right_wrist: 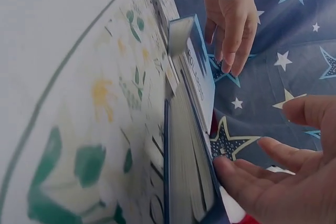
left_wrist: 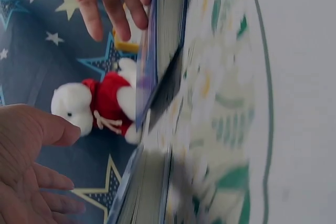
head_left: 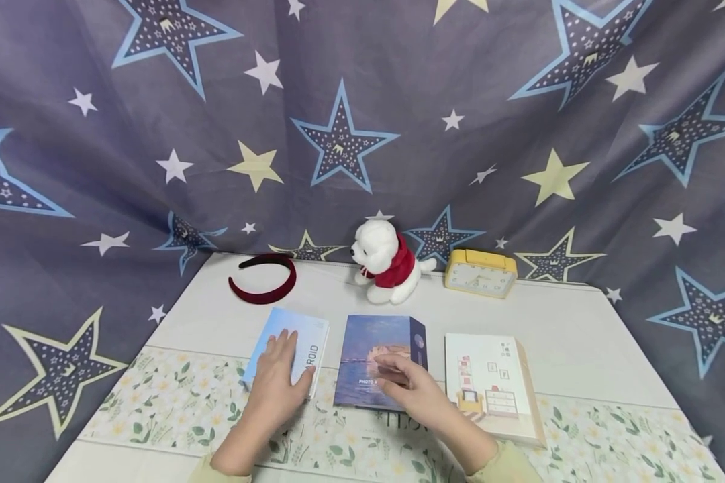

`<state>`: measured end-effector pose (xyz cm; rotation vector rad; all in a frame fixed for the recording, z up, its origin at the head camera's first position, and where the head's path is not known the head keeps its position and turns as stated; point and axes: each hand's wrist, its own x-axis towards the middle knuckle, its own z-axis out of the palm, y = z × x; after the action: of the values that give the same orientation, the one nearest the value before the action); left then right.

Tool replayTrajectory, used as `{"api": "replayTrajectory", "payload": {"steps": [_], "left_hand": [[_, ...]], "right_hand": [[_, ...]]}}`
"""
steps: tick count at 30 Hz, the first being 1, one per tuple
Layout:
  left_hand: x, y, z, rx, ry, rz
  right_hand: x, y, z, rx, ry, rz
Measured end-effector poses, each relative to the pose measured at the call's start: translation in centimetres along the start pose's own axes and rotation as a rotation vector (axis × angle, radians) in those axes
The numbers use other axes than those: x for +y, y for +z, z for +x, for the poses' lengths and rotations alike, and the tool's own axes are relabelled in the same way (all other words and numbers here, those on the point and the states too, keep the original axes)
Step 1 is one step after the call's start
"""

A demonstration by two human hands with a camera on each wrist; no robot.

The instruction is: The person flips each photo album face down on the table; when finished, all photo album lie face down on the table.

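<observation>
A light blue book [head_left: 317,335] with dark lettering lies at the left of the row, and my left hand [head_left: 276,376] is over it with fingers spread. In the left wrist view, the left hand [left_wrist: 26,166] appears above the cover, holding nothing. The middle book, a dark blue photo album [head_left: 371,335] with a sea-and-cliff picture, has my right hand [head_left: 419,396] over its lower right part. In the right wrist view, the right hand's [right_wrist: 283,177] fingers are loosely bent; one fingertip is at the album's [right_wrist: 189,156] edge. Whether it touches is unclear.
A white book [head_left: 489,362] with a room drawing lies at the right. Behind the books are a dark red headband [head_left: 272,293], a white plush dog [head_left: 376,248] in a red hoodie and a yellow clock [head_left: 480,272]. A floral cloth [head_left: 175,396] crosses the white table.
</observation>
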<state>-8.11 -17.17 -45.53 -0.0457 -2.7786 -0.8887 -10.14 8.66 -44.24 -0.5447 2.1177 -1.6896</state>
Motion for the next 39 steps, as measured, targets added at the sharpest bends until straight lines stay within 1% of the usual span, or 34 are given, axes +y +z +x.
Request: {"api": "replayTrajectory", "payload": {"steps": [4, 7, 9, 15, 19, 21, 25, 30, 33, 35, 39], "left_hand": [[-1.1, -0.7, 0.4, 0.002, -0.034, 0.036], [-1.8, -1.0, 0.5, -0.018, -0.072, 0.056], [-2.2, -1.1, 0.6, -0.035, -0.086, 0.069], [-2.9, -0.9, 0.7, -0.062, -0.1, 0.095], [-3.1, -0.8, 0.5, -0.082, -0.102, 0.117], [-3.1, -0.8, 0.3, -0.091, -0.1, 0.114], [-3.0, -1.0, 0.1, -0.128, -0.112, 0.076], [-3.0, -0.9, 0.1, -0.167, -0.119, 0.036], [-3.1, -0.8, 0.2, -0.174, -0.118, 0.031], [-3.2, -0.9, 0.2, -0.173, -0.122, 0.035], [-3.2, -1.1, 0.3, -0.177, -0.137, 0.038]], "right_hand": [[-0.1, 0.8, 0.6, -0.056, 0.017, 0.049], [-0.1, 1.6, 1.2, -0.092, 0.029, 0.076], [-0.1, 2.3, 1.6, -0.111, 0.044, 0.097], [-0.3, 4.5, 2.8, -0.162, 0.083, 0.173], [-0.4, 6.0, 3.5, -0.19, 0.098, 0.207], [-0.3, 6.6, 3.8, -0.186, 0.107, 0.205], [-0.1, 7.6, 4.3, -0.158, 0.131, 0.188], [-0.4, 8.5, 4.6, -0.155, 0.172, 0.229], [-0.7, 8.8, 4.8, -0.151, 0.191, 0.261], [-0.7, 9.0, 4.9, -0.141, 0.199, 0.309], [-0.8, 9.3, 5.1, -0.096, 0.219, 0.437]]}}
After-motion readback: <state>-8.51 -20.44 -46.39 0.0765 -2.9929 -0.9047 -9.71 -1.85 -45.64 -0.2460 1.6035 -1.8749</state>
